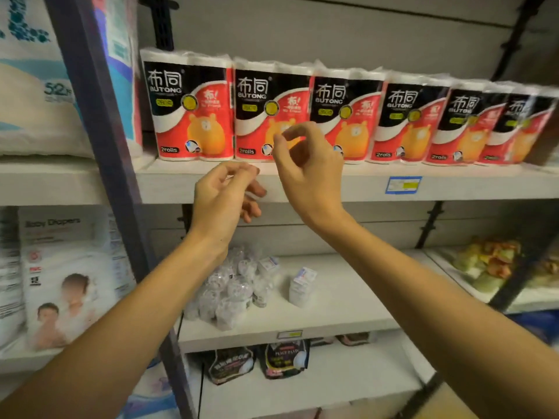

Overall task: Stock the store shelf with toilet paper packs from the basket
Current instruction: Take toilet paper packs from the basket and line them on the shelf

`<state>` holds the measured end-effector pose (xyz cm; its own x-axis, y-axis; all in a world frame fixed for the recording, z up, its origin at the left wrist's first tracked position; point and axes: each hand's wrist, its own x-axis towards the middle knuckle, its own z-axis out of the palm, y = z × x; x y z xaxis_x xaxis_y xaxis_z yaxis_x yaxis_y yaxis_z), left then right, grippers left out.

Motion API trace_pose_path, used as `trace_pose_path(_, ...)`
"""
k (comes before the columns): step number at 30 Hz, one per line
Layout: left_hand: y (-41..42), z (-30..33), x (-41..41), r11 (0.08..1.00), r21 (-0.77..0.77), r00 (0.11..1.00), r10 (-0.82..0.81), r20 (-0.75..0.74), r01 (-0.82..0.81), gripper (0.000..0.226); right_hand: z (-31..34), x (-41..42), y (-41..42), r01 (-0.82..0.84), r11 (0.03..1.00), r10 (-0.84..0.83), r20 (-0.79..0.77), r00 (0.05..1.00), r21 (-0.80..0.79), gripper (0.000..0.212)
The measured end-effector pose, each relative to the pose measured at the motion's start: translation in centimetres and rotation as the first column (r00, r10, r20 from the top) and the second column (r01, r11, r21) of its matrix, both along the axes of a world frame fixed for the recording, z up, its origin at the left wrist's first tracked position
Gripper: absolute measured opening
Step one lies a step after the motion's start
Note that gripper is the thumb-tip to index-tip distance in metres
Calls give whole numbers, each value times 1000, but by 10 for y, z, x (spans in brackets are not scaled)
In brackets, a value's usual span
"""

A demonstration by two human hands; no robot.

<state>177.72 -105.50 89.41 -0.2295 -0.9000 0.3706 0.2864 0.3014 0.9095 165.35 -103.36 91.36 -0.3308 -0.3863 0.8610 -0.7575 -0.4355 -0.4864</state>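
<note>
Standing behind right hand [305,164]: packs [272,110].

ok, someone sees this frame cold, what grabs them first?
The row of red-and-black toilet paper packs standing upright side by side along the upper shelf. Then the two bare hands raised in front of it, holding nothing: the left hand at the shelf edge, the right hand in front of the second and third packs from the left. Baby diaper packs sit in the bay to the left.

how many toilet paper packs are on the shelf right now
6 toilet paper packs stand in one row on the upper shelf. More may sit hidden behind them.
</note>
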Motion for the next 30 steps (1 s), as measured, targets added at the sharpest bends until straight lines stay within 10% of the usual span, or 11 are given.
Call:
trace_pose_path(12, 65, -121, -82, 983, -33, 974, 181, 136, -178, 18, -109, -102, 101, -221, 944, 178, 187, 966, 246, 22)
trace_pose_path(30, 184, -575, -84, 878, 350, 799, 58, 598, -326, 18, -574, -139, 216, -231, 508, -210, 379, 901, 830, 13)
